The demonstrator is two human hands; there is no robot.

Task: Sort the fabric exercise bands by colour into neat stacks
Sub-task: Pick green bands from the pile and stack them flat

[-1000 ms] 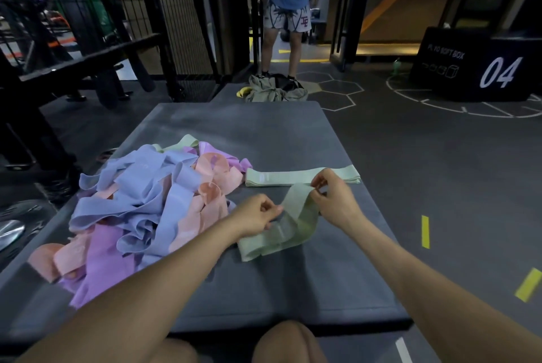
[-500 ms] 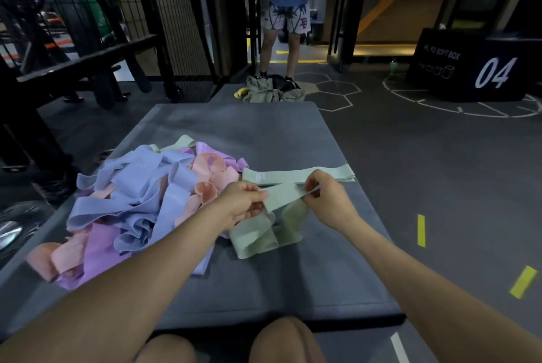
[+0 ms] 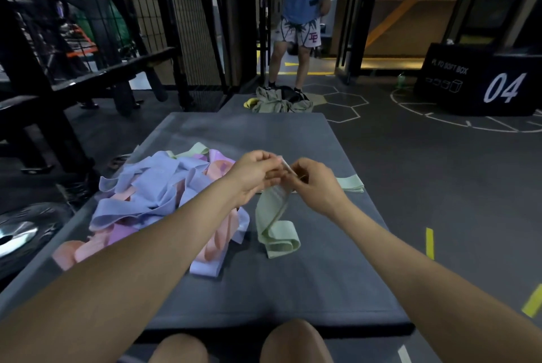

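A tangled pile of blue, pink and purple fabric bands (image 3: pixel 152 201) lies on the left of the grey mat (image 3: pixel 293 280). Above the mat's middle, my left hand (image 3: pixel 252 175) and my right hand (image 3: pixel 315 186) pinch the top end of a pale green band (image 3: pixel 274 224) close together. The band hangs down from them, and its lower end lies folded on the mat. Behind my right hand, a second green band (image 3: pixel 350 183) lies flat on the mat, mostly hidden.
A person in a blue shirt (image 3: pixel 299 25) stands beyond the mat, with a heap of clothes (image 3: pixel 278 101) at their feet. A black soft box marked 04 (image 3: pixel 484 84) sits at the right. Dark gym racks (image 3: pixel 88 69) stand at the left.
Both hands have risen and come close together, lifting the green band so that it hangs instead of lying spread on the mat.
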